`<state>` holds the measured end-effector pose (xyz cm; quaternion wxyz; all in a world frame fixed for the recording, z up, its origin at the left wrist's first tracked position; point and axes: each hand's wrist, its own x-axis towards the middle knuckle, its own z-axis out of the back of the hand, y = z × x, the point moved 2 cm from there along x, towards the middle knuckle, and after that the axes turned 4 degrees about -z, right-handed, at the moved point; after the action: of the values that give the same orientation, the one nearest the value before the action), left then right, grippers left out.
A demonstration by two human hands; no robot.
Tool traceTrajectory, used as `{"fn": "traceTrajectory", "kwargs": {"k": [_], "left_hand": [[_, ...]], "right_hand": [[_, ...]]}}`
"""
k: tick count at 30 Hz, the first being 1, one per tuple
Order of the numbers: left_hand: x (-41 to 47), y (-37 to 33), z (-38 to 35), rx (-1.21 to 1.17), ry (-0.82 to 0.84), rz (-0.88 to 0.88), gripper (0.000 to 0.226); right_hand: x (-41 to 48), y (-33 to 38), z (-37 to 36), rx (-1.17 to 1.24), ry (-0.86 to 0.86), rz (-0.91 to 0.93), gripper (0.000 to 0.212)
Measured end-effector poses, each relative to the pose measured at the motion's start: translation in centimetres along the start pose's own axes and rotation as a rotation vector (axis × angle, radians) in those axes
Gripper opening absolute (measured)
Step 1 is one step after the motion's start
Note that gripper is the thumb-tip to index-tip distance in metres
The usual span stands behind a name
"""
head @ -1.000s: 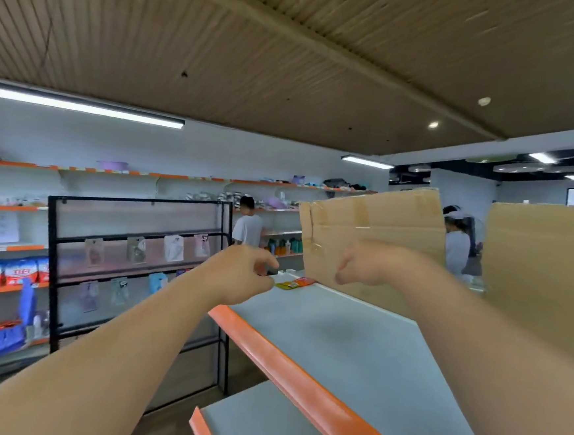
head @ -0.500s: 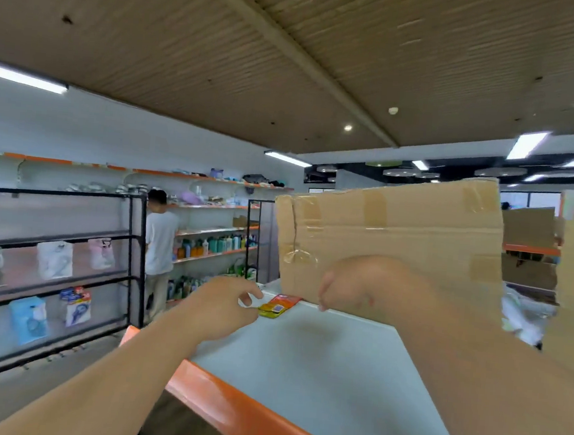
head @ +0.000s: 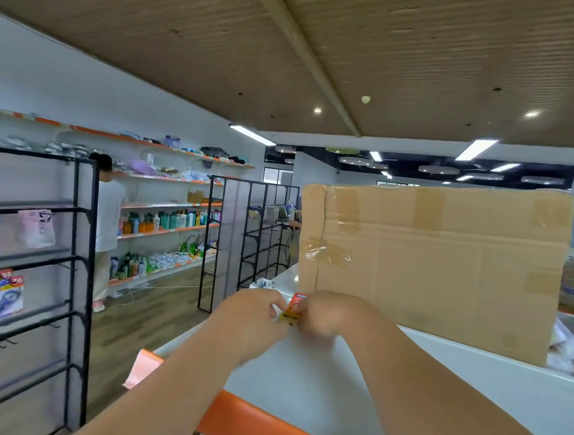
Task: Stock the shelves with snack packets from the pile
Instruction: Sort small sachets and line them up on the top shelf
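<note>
A small red and yellow snack packet (head: 293,307) lies on the grey top shelf (head: 303,386) with an orange front edge. My left hand (head: 254,312) and my right hand (head: 331,315) meet over it, both with curled fingers pinching the packet from either side. Most of the packet is hidden by my fingers. No pile of packets is in sight.
A large taped cardboard box (head: 436,267) stands on the shelf right behind my hands. Black wire racks (head: 79,269) with hanging goods are at the left. A person in a white shirt (head: 108,217) stands at the wall shelves with bottles (head: 172,222).
The view has swung right and closer to the box. Both hands moved forward and together onto the snack packet, which earlier lay untouched on the shelf.
</note>
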<state>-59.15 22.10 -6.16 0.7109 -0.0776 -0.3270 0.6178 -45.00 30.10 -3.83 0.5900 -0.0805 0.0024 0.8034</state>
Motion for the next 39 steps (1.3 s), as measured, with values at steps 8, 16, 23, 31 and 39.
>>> {"fn": "traceTrajectory", "kwargs": {"k": [8, 16, 23, 31, 39], "left_hand": [[0.0, 0.5, 0.2, -0.074, -0.050, 0.004, 0.018], [0.0, 0.8, 0.0, -0.100, -0.029, -0.016, 0.019], [-0.3, 0.6, 0.2, -0.126, -0.044, -0.020, 0.021], [-0.3, 0.5, 0.2, -0.071, -0.024, -0.010, 0.021], [0.0, 0.6, -0.1, -0.085, 0.020, -0.007, 0.021]], "right_hand": [[-1.8, -2.5, 0.9, 0.154, -0.113, -0.002, 0.047], [-2.3, -1.7, 1.2, 0.018, 0.004, 0.012, 0.045], [-3.2, -3.8, 2.0, 0.275, -0.168, -0.073, 0.021], [-5.6, -2.6, 2.2, 0.288, 0.263, -0.043, 0.061], [-5.7, 0.6, 2.2, -0.037, 0.320, 0.002, 0.068]]}}
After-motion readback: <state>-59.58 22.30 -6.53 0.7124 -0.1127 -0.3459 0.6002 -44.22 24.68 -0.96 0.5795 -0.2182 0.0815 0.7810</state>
